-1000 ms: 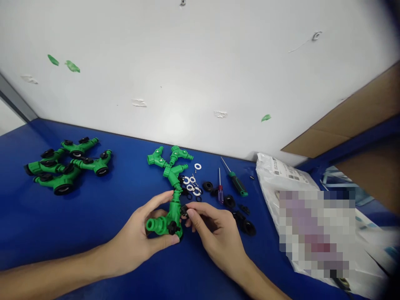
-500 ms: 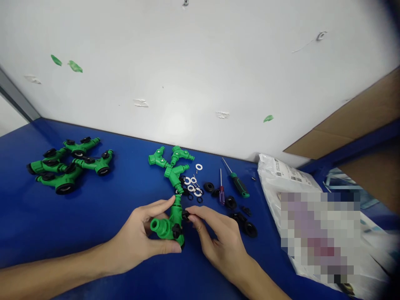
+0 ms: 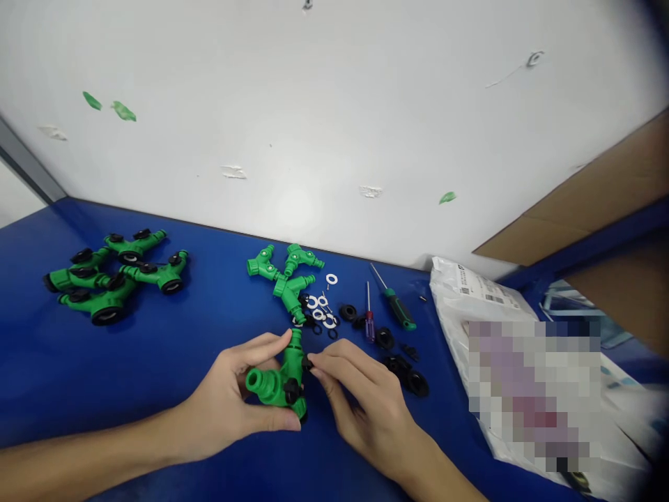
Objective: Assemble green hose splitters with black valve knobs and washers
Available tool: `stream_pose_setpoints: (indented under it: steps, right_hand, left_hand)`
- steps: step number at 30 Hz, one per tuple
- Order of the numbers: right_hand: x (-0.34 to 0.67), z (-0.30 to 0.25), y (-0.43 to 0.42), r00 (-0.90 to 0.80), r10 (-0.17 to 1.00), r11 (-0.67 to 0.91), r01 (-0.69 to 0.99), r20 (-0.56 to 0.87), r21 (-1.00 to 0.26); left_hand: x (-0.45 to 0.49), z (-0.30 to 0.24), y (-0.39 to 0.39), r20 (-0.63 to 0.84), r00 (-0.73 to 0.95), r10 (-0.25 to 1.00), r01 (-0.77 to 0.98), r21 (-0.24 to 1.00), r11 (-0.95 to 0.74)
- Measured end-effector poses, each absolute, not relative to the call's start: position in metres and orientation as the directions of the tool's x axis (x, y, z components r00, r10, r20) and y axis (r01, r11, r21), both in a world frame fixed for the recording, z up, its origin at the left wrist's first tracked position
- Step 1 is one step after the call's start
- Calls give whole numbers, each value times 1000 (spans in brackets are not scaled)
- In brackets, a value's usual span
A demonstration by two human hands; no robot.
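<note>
My left hand [image 3: 237,390] is closed around a green Y-shaped hose splitter [image 3: 265,385], thumb below and forefinger along its upper arm. One black valve knob [image 3: 293,390] sits on the splitter's near side. At the other arm, my right hand [image 3: 360,397] pinches a small black knob [image 3: 307,362] against the green body. Just beyond lie several bare green splitters [image 3: 290,293] without knobs, beside white ring washers [image 3: 318,314] and black O-rings [image 3: 333,334].
Several splitters with black knobs [image 3: 109,300] are grouped at the left. Right of the washers lie a purple screwdriver [image 3: 370,326], a green-and-black screwdriver [image 3: 401,310] and black caps [image 3: 417,383]. A white plastic bag [image 3: 454,300] covers the right side; a white wall [image 3: 293,125] rises behind.
The splitter has turned and shifted slightly left in my left hand. My right fingertips have moved a little, still pinching the black knob at its arm.
</note>
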State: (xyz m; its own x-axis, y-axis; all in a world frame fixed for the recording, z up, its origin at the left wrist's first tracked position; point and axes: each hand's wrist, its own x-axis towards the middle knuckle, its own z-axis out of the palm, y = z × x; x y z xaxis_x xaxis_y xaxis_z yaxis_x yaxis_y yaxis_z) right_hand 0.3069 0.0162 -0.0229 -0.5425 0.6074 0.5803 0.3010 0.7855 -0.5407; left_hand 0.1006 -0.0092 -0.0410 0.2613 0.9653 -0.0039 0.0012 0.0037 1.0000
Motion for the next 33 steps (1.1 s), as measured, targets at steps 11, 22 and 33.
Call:
stream_pose_setpoints:
  steps: [11,22,33]
  right_hand:
    - [309,-20,16,-591,558,818,275,582,-505]
    - [300,-21,10,-443,686,718,287,576,-634]
    - [294,-17,4,-353,799,598,372,487,-710]
  left_hand:
    - [97,-28,-2,-130,447,885,-85,979,187]
    - [96,-32,-5,-85,334,939,-34,994,102]
    - [103,-40,-15,220,276,936,51,969,-243]
